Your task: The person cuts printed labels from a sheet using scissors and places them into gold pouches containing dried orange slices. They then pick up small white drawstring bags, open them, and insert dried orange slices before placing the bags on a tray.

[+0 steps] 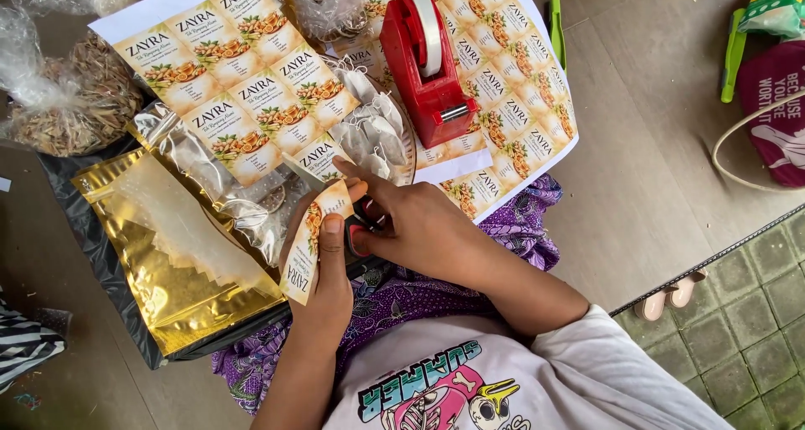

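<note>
The cutting of printed labels is under way: the left hand pinches a narrow strip of labels between thumb and fingers, thumb pressed flat on its face, and holds it upright just near of the big sheets. The right hand is closed through the handles of a pair of scissors, whose blades point far-left across the strip's top edge — touching or nearly so. By my judgement the next move calls for a straight closing snip along the border between two labels, the strip held taut so the thin paper does not buckle.

The label sheets are glossy white paper with repeated orange-and-cream rectangles, lying far of the hands. To the left lies a gold foil pouch, crinkled and shiny, with clear plastic bags beside it. A red tape dispenser of hard plastic stands on the sheets — well clear of the scissors.
</note>
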